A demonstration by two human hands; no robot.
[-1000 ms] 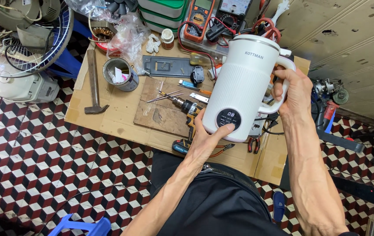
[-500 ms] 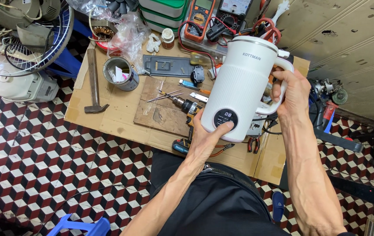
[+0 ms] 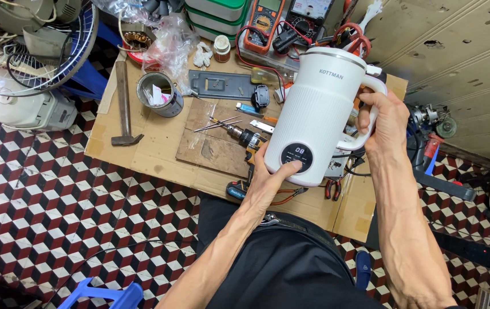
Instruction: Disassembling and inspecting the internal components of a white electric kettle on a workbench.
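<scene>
Around the wooden board on my bench I count one white jug appliance just right of it, one hammer and one metal tin to its left, two multimeters beyond it, and one pair of red-handled pliers to its lower right.

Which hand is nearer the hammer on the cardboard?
Left. The left hand holds the bottom of the white jug, on the side toward the hammer. The right hand grips the jug's handle, farther away.
</scene>
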